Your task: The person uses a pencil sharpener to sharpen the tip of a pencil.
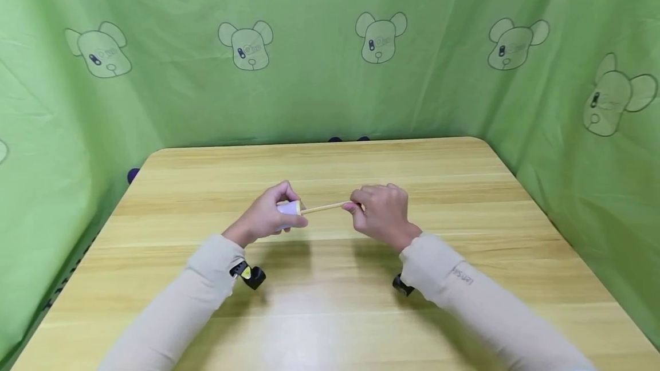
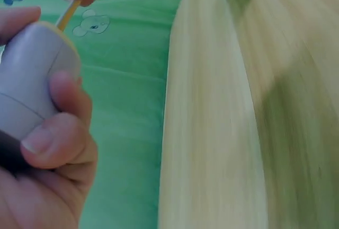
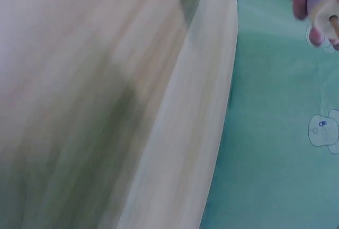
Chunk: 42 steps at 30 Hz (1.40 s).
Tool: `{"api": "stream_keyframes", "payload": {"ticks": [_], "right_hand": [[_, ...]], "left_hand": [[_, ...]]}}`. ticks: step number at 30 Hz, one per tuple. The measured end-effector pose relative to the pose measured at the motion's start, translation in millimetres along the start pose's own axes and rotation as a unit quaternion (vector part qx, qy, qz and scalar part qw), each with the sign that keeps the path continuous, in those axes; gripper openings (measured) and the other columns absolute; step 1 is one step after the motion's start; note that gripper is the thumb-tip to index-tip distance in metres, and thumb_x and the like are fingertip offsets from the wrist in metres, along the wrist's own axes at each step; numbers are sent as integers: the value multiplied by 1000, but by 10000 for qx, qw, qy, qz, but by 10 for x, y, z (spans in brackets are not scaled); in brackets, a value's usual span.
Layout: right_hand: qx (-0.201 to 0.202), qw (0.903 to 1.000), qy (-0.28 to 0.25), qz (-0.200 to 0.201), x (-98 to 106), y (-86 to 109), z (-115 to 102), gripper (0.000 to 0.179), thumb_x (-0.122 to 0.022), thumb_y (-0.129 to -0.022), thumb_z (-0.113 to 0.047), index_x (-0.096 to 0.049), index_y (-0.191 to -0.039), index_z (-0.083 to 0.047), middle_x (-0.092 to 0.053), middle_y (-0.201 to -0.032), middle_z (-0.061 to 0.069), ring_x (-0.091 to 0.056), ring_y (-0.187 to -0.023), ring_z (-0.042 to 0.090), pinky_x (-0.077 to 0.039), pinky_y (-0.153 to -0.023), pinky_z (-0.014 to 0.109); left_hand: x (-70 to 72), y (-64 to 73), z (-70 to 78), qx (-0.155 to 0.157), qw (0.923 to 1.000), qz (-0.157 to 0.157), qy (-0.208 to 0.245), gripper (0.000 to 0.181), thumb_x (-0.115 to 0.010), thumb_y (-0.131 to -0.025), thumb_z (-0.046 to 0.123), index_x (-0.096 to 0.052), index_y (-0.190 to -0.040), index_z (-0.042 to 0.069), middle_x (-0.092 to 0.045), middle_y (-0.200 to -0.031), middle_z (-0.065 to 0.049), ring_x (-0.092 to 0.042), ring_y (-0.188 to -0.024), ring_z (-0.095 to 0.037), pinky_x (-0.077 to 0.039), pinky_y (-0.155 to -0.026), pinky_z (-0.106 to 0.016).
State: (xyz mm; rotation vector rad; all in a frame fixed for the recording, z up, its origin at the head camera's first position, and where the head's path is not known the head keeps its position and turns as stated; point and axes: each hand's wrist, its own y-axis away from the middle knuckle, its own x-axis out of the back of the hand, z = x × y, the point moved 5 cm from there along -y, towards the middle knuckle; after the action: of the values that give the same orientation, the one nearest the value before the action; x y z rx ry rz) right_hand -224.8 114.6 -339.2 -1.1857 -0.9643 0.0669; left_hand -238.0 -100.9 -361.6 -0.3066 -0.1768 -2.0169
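Observation:
My left hand (image 1: 264, 215) grips a small lavender pencil sharpener (image 1: 289, 208) with a pale yellow end face, held above the table. In the left wrist view, fingers curl round the rounded body of this sharpener (image 2: 32, 75), which has a dark base. A thin yellow pencil (image 1: 325, 208) runs from the hole in the end face across to my right hand (image 1: 384, 210). The right thumb and fingers pinch its far end, which they hide. The right wrist view shows the pencil (image 3: 335, 23) entering the round hole; the right hand lies outside that view.
Beneath both hands lies a light wood-grain table (image 1: 330, 279) with rounded far corners. Green curtains (image 1: 309, 96) printed with bear heads enclose it at the back and sides. Black wrist cameras (image 1: 254, 277) hang below the cuffs of the pale sleeves (image 1: 175, 302).

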Motion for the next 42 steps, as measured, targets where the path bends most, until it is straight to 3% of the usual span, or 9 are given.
{"api": "stream_keyframes", "payload": {"ticks": [6, 12, 14, 16, 19, 23, 26, 35, 42], "right_hand": [[-1554, 9579, -610, -2335, -72, -26, 67, 33, -62, -91, -38, -62, -62, -23, -44, -49, -9, -36, -44, 10, -23, -39, 27], [-3175, 7998, -2506, -4436, -154, 63, 156, 46, -52, -100, -31, -47, -58, -15, -40, -59, -3, -27, -50, 12, -25, -50, 26], [-3300, 7777, -2737, -4598, -133, 55, 187, 45, -51, -100, -30, -50, -59, -13, -40, -61, -3, -26, -50, 12, -27, -51, 27], [-3063, 7980, -2633, -4474, -92, 8, 207, 40, -54, -99, -31, -58, -64, -13, -40, -58, -1, -28, -49, 12, -28, -50, 27], [-2372, 8659, -2165, -3835, -14, -73, 199, 24, -63, -95, -31, -68, -77, -15, -53, -62, -4, -41, -52, 11, -35, -50, 29], [-1032, 9508, -1658, -2404, 78, -100, 122, 12, -75, -86, -20, -70, -91, -10, -64, -79, -1, -59, -68, 15, -45, -61, 36], [-114, 9886, -1011, -1112, 131, -52, 90, 18, -77, -83, -18, -69, -95, -7, -67, -84, 5, -64, -74, 22, -45, -65, 40], [704, 9879, -175, 1370, 165, 113, 98, 40, -58, -96, -42, -67, -81, -6, -61, -67, 6, -53, -56, 26, -37, -60, 42], [844, 9728, -145, 2152, 167, 173, 93, 50, -58, -93, -50, -62, -71, -5, -56, -58, 4, -47, -46, 22, -34, -54, 39]], "left_hand": [[-20, 47, 116, -1361, 9717, 646, -1822, 38, -82, -69, 10, -54, -95, 7, -63, -96, -11, -58, -71, -21, -51, -57, -31], [-155, 153, 249, -3712, 8486, 1133, -3594, 42, -84, -64, 9, -54, -92, 3, -62, -93, -9, -63, -75, -21, -55, -63, -28], [-186, 167, 270, -4002, 8315, 1125, -3685, 43, -84, -64, 9, -52, -92, 4, -60, -93, -8, -64, -73, -21, -56, -62, -26], [-188, 164, 281, -3977, 8372, 1062, -3600, 44, -85, -64, 9, -53, -94, 3, -60, -94, -9, -64, -75, -21, -56, -63, -26], [-147, 148, 296, -3634, 8628, 991, -3372, 45, -86, -65, 9, -55, -97, 2, -61, -96, -10, -62, -78, -22, -55, -65, -28], [-51, 125, 305, -3006, 9007, 966, -2986, 45, -87, -66, 10, -57, -99, 2, -65, -98, -12, -61, -80, -22, -54, -65, -31], [9, 116, 305, -2621, 9187, 958, -2793, 45, -87, -67, 13, -57, -99, 4, -66, -97, -12, -60, -77, -21, -53, -62, -31], [23, 96, 329, -1772, 9551, 607, -2296, 43, -84, -71, 20, -55, -100, 9, -64, -97, -11, -59, -72, -20, -52, -56, -30], [9, 68, 315, -1080, 9821, 142, -1534, 39, -83, -72, 17, -52, -95, 12, -61, -99, -9, -58, -72, -24, -52, -57, -34]]}}
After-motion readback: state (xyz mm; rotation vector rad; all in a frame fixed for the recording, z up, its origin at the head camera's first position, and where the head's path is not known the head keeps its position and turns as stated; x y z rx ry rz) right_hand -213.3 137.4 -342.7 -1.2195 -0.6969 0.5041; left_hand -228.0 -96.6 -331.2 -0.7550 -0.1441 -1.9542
